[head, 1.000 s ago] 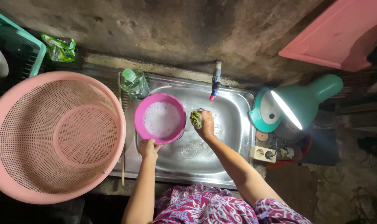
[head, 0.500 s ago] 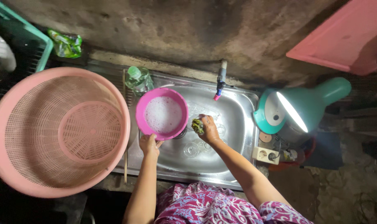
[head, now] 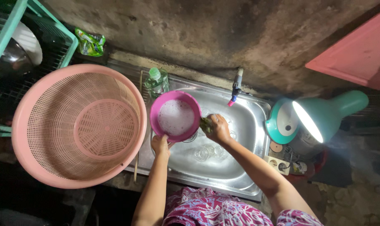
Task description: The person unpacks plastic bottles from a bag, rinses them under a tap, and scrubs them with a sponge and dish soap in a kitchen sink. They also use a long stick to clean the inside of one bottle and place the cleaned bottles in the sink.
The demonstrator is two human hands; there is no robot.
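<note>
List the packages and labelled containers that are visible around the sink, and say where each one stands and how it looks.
Pouch: a crumpled green and yellow plastic packet, on the ledge by the wall, beside the green rack.
Bottle: a clear plastic bottle with a green cap, at the sink's back left corner, behind the pink bowl held by the left hand.
No signs or screens are in view.

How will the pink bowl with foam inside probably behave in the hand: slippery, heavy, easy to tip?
The pink bowl looks like thin plastic, so probably light and stiff. Soapy foam covers its inside, so it is likely slippery. The left hand grips only its near rim above the sink, so it may tilt easily while the right hand presses the green sponge beside it.
</note>
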